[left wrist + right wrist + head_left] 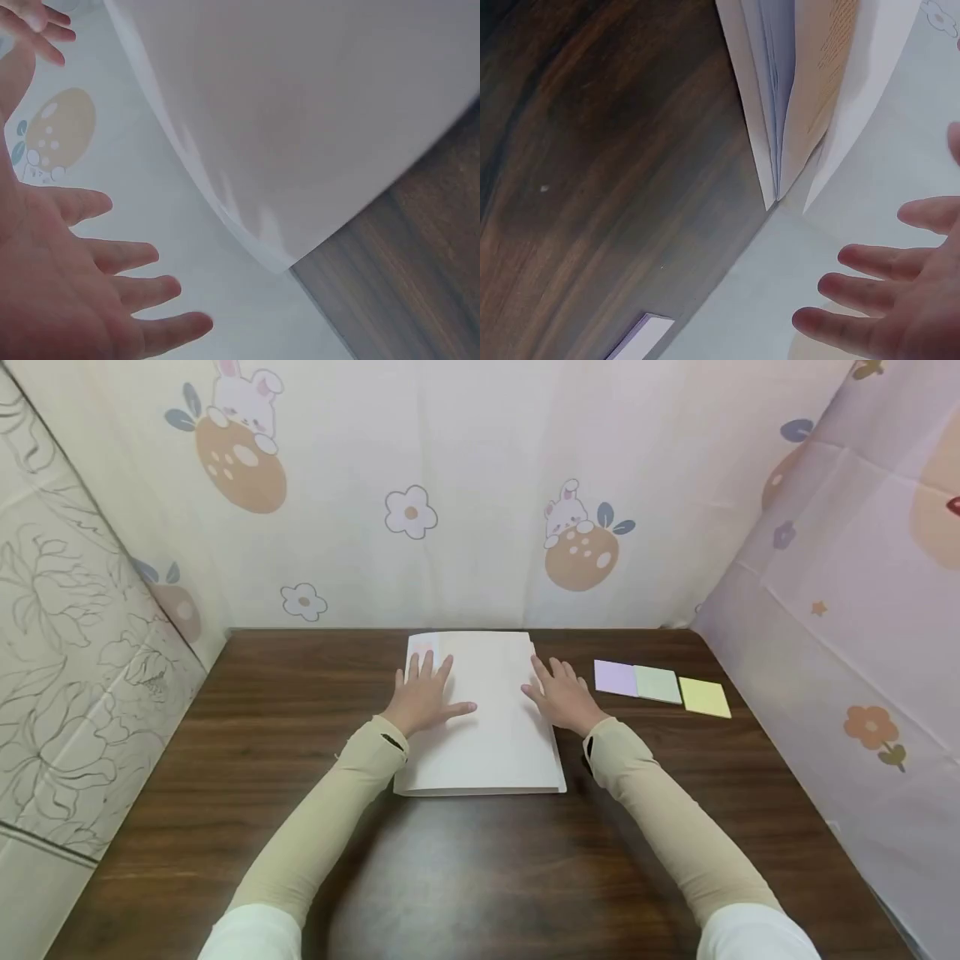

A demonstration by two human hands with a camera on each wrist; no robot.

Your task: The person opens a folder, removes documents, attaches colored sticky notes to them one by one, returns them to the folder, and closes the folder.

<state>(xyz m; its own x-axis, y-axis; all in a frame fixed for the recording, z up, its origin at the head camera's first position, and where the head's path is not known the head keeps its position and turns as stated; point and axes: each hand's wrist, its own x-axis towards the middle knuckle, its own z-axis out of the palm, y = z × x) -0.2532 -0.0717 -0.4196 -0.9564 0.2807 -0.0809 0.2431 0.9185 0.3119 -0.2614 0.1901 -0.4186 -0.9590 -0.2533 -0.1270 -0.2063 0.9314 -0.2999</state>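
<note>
A white paper folder or booklet [487, 735] lies on the table, with its cover on top. Between its covers, printed beige and bluish sheets [810, 90] show at the side in the right wrist view. My left hand [422, 697] is over the left part of the cover, fingers straight and spread. Over the right edge is my right hand [564, 697], its fingers also extended and apart. In the left wrist view the palm [60, 277] looks raised off the white cover [285, 112]. Neither hand holds anything.
To the right lie a purple sticky-note pad [615, 677], a pale green one [657, 684] and a yellow one [705, 697]. The dark wooden table [465, 877] meets a patterned curtain [480, 568] at the back, with more patterned cloth at both sides.
</note>
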